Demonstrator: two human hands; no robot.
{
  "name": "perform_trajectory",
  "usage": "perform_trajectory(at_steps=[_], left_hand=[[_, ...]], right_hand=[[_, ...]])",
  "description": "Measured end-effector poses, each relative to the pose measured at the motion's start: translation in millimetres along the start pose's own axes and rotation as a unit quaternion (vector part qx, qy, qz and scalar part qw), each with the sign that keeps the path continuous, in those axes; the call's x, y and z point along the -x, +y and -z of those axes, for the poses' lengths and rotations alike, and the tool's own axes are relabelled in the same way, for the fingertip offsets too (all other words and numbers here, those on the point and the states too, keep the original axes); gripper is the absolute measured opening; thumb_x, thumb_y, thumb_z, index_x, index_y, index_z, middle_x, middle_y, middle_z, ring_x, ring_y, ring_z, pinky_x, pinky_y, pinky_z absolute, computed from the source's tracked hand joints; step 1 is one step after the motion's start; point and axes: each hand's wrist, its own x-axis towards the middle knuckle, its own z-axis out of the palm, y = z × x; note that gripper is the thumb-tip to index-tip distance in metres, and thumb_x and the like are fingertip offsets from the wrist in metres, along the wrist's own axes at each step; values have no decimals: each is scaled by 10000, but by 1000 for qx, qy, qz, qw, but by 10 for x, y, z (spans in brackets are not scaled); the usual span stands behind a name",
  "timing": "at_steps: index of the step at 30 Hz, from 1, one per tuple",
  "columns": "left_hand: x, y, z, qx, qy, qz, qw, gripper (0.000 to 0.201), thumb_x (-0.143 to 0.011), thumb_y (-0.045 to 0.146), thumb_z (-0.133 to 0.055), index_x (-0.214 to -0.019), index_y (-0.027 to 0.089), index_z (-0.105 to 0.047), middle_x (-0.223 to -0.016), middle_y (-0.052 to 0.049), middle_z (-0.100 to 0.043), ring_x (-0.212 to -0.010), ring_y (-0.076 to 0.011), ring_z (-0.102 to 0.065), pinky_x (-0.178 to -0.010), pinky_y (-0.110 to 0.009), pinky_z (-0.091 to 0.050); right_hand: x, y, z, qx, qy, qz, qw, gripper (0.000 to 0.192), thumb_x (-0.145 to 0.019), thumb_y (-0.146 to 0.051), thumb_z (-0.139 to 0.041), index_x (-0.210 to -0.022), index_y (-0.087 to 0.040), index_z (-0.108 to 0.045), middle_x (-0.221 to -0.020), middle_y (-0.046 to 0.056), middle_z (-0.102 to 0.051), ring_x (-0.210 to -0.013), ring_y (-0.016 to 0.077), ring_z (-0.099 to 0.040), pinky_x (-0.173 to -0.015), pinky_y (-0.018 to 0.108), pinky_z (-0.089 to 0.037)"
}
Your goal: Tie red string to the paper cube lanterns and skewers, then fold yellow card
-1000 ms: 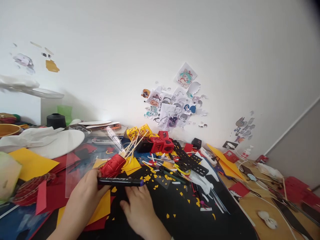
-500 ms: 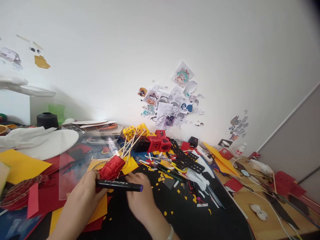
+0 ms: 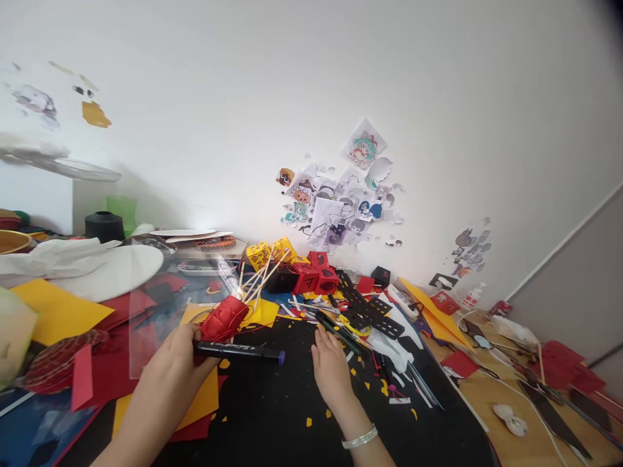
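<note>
My left hand [image 3: 172, 366] is closed around a black marker [image 3: 238, 352] with a purple end, held level above the black mat. The same hand also holds a red bundle [image 3: 224, 319] wound with red cord. Several thin wooden sticks [image 3: 265, 279] rise from behind the bundle; whether they are fixed to it I cannot tell. My right hand [image 3: 333, 373] lies palm down on the mat [image 3: 272, 408], fingers stretched forward and holding nothing. Its fingertips reach the near side of a dark green pen-like tool [image 3: 339, 332]. Small yellow paper scraps [image 3: 309, 421] lie around it.
Red paper cubes [image 3: 316, 275] and yellow patterned cubes [image 3: 270, 253] stand at the back near punched black strips [image 3: 370, 308]. Yellow sheets [image 3: 63, 311] and a white plate [image 3: 131, 272] crowd the left. A wooden table [image 3: 479, 402] holding cables adjoins on the right.
My right hand has moved right, away from the marker, and flattened on the mat. Many yellow scraps seen there before no longer show. My left hand keeps its hold.
</note>
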Motion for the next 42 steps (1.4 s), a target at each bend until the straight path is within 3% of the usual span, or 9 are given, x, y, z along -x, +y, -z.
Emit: perform_trajectory(at_steps=[3, 6, 9, 12, 17, 20, 30, 34, 42], left_hand=[[-8, 48, 67, -9, -7, 43, 999, 193, -726, 401, -445, -729, 247, -329, -720, -15, -535, -685, -226, -570, -550, -274, -388], [-15, 50, 97, -6, -9, 69, 998, 209, -739, 402, -454, -706, 250, -315, -693, 6, -524, -641, -205, -560, -535, -261, -379], [-21, 12, 95, 17, -6, 69, 997, 208, -739, 378, -469, -698, 251, -309, -659, 28, -504, -611, -184, -539, -542, -253, -377], [-23, -14, 94, 26, 0, 71, 997, 204, -726, 342, -480, -690, 252, -300, -639, 36, -488, -603, -179, -524, -544, -251, -371], [-18, 22, 118, 30, -29, 79, 996, 188, -751, 389, -461, -732, 243, -344, -714, 8, -529, -670, -192, -553, -567, -252, -381], [-17, 47, 124, 23, -37, 89, 995, 186, -743, 396, -458, -728, 242, -354, -708, 2, -535, -672, -202, -563, -549, -253, -381], [-10, 7, 28, 78, 17, 94, 992, 168, -658, 289, -482, -688, 249, -323, -635, 32, -494, -579, -170, -524, -530, -265, -392], [-2, -11, -34, 68, -4, 64, 996, 163, -691, 317, -474, -701, 244, -329, -669, 17, -504, -643, -192, -550, -547, -274, -398], [-2, 41, 15, 29, -34, 87, 995, 225, -742, 407, -459, -696, 246, -309, -685, 14, -510, -663, -196, -557, -529, -256, -361]], right_hand=[[6, -401, 95, -10, 30, 20, 999, 362, -897, -196, -317, -1071, -164, -632, -1135, 84, -624, -1086, 248, -517, -1025, 479, -259], [55, -983, 118, -69, 0, 142, 987, 292, -860, -148, -388, -928, -229, -660, -956, 39, -678, -979, 203, -563, -990, 419, -318], [158, -1354, 35, -132, -54, 259, 955, 343, -856, -257, -477, -1195, -233, -520, -1199, 16, -584, -1152, 179, -468, -996, 340, -341], [257, -1289, -53, -133, -98, 265, 950, 476, -873, -339, -464, -1330, -240, -377, -1359, 9, -445, -1245, 200, -378, -1032, 381, -310], [306, -692, -8, -98, -127, 199, 967, 456, -904, -270, -381, -1357, -233, -349, -1393, 6, -394, -1289, 205, -326, -1063, 396, -274], [307, -582, 27, -88, -119, 181, 972, 447, -907, -267, -370, -1351, -223, -366, -1382, 14, -409, -1292, 202, -325, -1062, 388, -285], [315, -1476, -56, -146, -92, 276, 946, 420, -886, -311, -434, -1303, -270, -401, -1319, -29, -486, -1272, 171, -331, -1053, 378, -289], [248, -1203, -49, -139, -100, 261, 950, 420, -881, -279, -454, -1299, -250, -419, -1314, -4, -495, -1243, 175, -379, -1040, 361, -312], [170, 291, 113, 5, -64, 32, 997, 454, -918, -246, -262, -1320, -99, -412, -1394, 80, -379, -1290, 225, -330, -1061, 409, -287]])
